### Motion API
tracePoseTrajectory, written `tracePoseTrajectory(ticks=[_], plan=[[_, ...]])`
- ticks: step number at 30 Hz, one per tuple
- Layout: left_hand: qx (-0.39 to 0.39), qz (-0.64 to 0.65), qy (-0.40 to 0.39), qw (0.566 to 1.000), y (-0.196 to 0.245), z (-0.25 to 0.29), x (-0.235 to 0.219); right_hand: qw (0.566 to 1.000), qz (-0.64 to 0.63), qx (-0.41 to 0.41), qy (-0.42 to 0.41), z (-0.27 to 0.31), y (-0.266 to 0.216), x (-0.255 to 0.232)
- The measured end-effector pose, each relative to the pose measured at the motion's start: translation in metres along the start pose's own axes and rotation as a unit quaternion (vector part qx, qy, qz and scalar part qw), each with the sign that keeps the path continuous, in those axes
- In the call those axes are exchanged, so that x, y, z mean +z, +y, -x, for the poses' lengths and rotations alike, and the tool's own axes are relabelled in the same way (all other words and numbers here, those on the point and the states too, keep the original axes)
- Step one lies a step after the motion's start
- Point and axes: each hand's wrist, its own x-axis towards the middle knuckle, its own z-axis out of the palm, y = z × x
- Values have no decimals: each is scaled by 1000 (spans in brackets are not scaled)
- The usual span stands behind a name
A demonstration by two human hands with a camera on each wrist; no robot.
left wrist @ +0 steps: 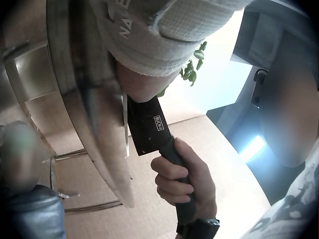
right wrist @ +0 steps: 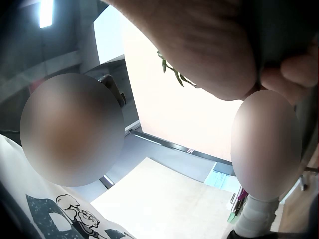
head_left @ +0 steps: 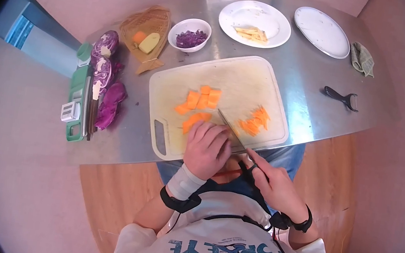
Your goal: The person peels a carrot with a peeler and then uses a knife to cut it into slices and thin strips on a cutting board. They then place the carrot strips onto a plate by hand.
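Seems to be cutting flat orange vegetable slices [head_left: 193, 100] into thin orange strips [head_left: 250, 127] on the cream plastic cutting board [head_left: 241, 75]. Grips the broad black-bladed knife [left wrist: 145, 127] with right hand [head_left: 273, 185]; bends left hand [head_left: 207, 149] beside the blade, cannot tell whether pinching a slice. Likely calls for tucked fingertips and even strokes.

Black knife [left wrist: 153, 130] between orange pieces [head_left: 192, 100]

Bright head view, black at the curved corners, and glare blazes off the table [head_left: 317, 83] between two and three o'clock! Right wrist: lamp [right wrist: 46, 12] burning near ten-thirty, right hand [right wrist: 204, 45] shadowed and soft towards one.
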Motion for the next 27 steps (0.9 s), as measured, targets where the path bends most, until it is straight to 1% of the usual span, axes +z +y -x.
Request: tracePoseTrajectory(ticks=[1,5,7,17,19,20,22,23,27], plan=[[0,2,-2,1000,0,0,0,1000,0,9,-1,0,0,0],[2,4,-1,1000,0,-1,-1,1000,1,1,6,0,2,2],[6,1,6,1000,1,0,-1,1000,-2,-17,23,0,4,4],[30,-5,22,999,-1,1,3,997,-2,-61,52,0,11,11],[40,-3,28,999,-3,3,5,993,-8,-97,67,-1,21,15],[43,-2,24,999,-3,3,5,993,-12,-96,71,-1,21,14],[44,-1,27,999,-3,4,6,994,-5,-91,59,-1,20,13],[46,2,18,999,-2,4,5,991,-13,-110,73,-2,23,15],[49,-8,16,999,-2,2,6,992,-33,-108,64,-3,26,14]])
